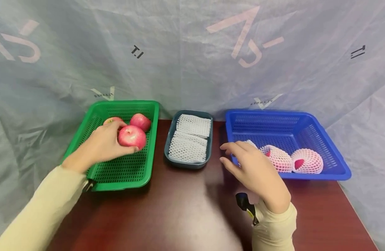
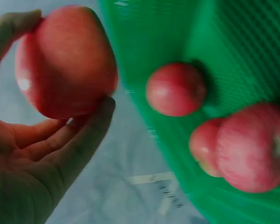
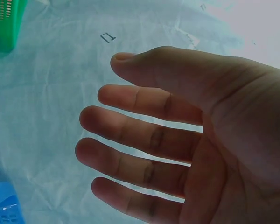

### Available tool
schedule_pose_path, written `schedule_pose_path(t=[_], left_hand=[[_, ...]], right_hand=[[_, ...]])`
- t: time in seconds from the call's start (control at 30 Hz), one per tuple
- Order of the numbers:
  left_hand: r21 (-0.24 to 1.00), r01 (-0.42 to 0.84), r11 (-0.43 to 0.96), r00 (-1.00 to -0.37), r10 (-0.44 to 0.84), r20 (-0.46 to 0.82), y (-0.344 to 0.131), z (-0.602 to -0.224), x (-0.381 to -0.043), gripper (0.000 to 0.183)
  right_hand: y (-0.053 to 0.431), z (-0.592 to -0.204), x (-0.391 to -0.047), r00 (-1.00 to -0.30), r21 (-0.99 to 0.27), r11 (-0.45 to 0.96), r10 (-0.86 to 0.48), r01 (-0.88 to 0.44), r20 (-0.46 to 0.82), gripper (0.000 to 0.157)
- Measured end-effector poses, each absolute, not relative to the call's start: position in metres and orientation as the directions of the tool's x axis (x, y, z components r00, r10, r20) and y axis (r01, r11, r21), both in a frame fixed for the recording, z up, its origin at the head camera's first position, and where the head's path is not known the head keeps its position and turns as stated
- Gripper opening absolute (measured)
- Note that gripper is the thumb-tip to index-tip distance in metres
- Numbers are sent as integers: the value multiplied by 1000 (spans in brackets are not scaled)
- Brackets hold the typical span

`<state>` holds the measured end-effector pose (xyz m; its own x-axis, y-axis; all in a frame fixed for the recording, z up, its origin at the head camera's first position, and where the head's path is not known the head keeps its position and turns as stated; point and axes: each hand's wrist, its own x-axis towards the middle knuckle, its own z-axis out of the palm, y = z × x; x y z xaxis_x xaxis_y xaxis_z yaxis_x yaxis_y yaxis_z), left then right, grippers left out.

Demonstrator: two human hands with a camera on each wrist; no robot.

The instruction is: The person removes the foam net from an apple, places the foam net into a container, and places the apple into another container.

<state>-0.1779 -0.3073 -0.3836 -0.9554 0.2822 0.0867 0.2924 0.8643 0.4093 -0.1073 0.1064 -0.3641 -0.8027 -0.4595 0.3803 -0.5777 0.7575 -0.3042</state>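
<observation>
My left hand (image 1: 104, 143) grips a red apple (image 1: 132, 136) between thumb and fingers, held over the green basket (image 1: 121, 185). Behind it in the head view are a red apple (image 1: 140, 121) and a paler one (image 1: 111, 120), partly covered by the hand. The left wrist view shows several apples, among them a small round one (image 2: 175, 88) and a large streaked one (image 2: 252, 149). With fingers spread and nothing in them, my right hand (image 1: 253, 167) hovers by the left front corner of the blue basket (image 1: 332, 148), overlapping it in the head view.
Between the baskets stands a dark tray (image 1: 188, 165) holding white foam nets (image 1: 192, 126) in two stacks. Inside the blue basket, apples in foam nets (image 1: 309, 162) lie along the front wall. A grey printed sheet (image 1: 179, 80) hangs behind the brown table (image 1: 186, 205).
</observation>
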Motion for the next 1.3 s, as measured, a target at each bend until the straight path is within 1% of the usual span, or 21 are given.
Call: schedule_pose_path(t=[0.07,0.17,0.23,0.3,0.37,0.43,0.5,0.67,0.77,0.83,0.93,1.1,1.2,1.23,1.3], left_hand=[[385,277,881,-955,298,4,-312,-390,-196,75],[329,288,900,-934,339,-110,-314,-403,-221,66],[308,279,910,-918,347,-192,-316,-412,-230,61],[277,276,921,-899,349,-266,-316,-420,-235,66],[276,264,924,-880,348,-324,-316,-429,-237,81],[263,264,928,-869,348,-351,-315,-435,-239,98],[249,279,928,-860,356,-365,-313,-438,-240,108],[221,313,924,-854,375,-361,-309,-433,-239,96],[243,299,923,-881,365,-302,-309,-423,-223,81],[266,301,916,-903,364,-229,-308,-414,-204,71],[303,337,891,-918,383,-105,-304,-402,-170,61],[311,369,876,-924,383,18,-299,-388,-116,69],[333,332,882,-937,350,8,-301,-399,-93,75],[344,320,883,-942,335,14,-302,-406,-87,75],[346,271,898,-955,295,-19,-304,-422,-81,81]], right_hand=[[107,-365,-107,-803,-306,757,-459,-578,380,25],[109,-364,-109,-798,-294,758,-462,-582,388,26],[110,-364,-109,-795,-285,760,-464,-584,392,26],[111,-365,-109,-798,-282,765,-460,-579,389,27],[110,-367,-105,-812,-281,781,-445,-558,377,27],[108,-366,-101,-823,-278,793,-434,-542,366,27],[107,-365,-98,-829,-277,799,-428,-533,361,27],[109,-360,-96,-826,-279,798,-424,-534,371,25],[116,-361,-99,-825,-302,787,-418,-538,381,26],[123,-364,-100,-831,-317,785,-412,-531,373,26],[139,-368,-102,-852,-282,822,-396,-495,342,26],[175,-362,-120,-895,-200,884,-373,-423,245,24],[204,-362,-136,-924,-167,913,-348,-373,161,22],[214,-363,-139,-934,-157,923,-333,-350,128,22],[235,-366,-144,-951,-141,941,-304,-309,55,24]])
